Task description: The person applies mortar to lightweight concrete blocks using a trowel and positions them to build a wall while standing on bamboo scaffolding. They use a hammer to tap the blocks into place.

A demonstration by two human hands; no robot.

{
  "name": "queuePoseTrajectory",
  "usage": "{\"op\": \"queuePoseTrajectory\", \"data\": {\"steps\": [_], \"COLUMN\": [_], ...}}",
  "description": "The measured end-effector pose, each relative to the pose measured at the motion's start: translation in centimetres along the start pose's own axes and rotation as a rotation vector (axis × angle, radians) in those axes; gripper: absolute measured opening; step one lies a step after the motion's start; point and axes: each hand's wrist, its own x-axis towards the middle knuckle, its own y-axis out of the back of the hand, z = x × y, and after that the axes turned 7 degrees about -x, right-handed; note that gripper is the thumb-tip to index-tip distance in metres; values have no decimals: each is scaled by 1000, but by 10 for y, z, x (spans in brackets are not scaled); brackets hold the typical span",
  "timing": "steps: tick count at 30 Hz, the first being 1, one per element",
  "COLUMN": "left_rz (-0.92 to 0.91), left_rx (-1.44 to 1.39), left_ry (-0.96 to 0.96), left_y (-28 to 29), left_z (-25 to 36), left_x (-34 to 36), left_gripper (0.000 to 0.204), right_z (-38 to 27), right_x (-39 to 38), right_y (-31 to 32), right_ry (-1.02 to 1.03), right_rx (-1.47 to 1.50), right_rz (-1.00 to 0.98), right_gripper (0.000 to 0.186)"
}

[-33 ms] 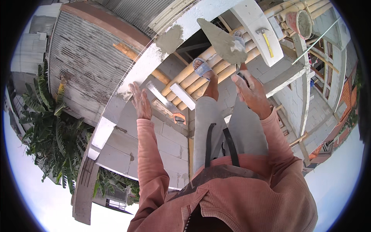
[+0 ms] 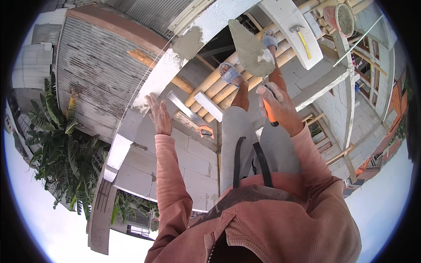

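My right hand (image 2: 277,107) is closed around the orange handle of a pointed trowel (image 2: 252,50). Grey wet mortar coats the blade, which points away from me above the bamboo poles. My left hand (image 2: 159,115) has its fingers stretched out, resting at the inner edge of a white block wall top (image 2: 164,70). Farther along that wall top lies a patch of grey mortar (image 2: 187,43). Below and right of my left hand is a handsaw (image 2: 186,109) with an orange handle, beside a small white block piece (image 2: 208,106).
My sandalled feet stand on bamboo poles (image 2: 215,90). A hammer (image 2: 301,41) with a yellow handle lies on a white block slab (image 2: 289,22). A mortar bucket (image 2: 340,19) sits at the far right. A thin string line runs along the wall beside a corrugated roof (image 2: 94,70).
My right hand has turned, so the trowel's orange handle shows and the blade points slightly differently. My left hand stays against the wall edge. The whole view has shifted slightly.
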Motion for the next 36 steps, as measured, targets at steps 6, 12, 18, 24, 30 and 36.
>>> {"op": "queuePoseTrajectory", "data": {"steps": [6,12,18,24,30,36], "left_rz": [-102,-148,-178,-346,-134,-24], "left_rx": [185,243,154,-518,154,685], "left_ry": [75,281,336,505,242,-641], "left_y": [4,24,21,52,25,-91], "left_z": [22,1,9,11,109,240], "left_x": [10,41,47,45,19,72], "left_gripper": [104,116,102,86,70,124], "right_z": [78,69,59,-1,30,59], "right_x": [65,159,166,98,55,123], "right_y": [-109,-198,-225,-261,-215,-177], "right_ry": [-341,-306,-284,-41,-250,-124], "right_rx": [1111,1236,1403,1311,1410,1764], "right_rz": [-240,-121,-129,77,-204,251], "right_gripper": [41,41,39,42,47,44]}}
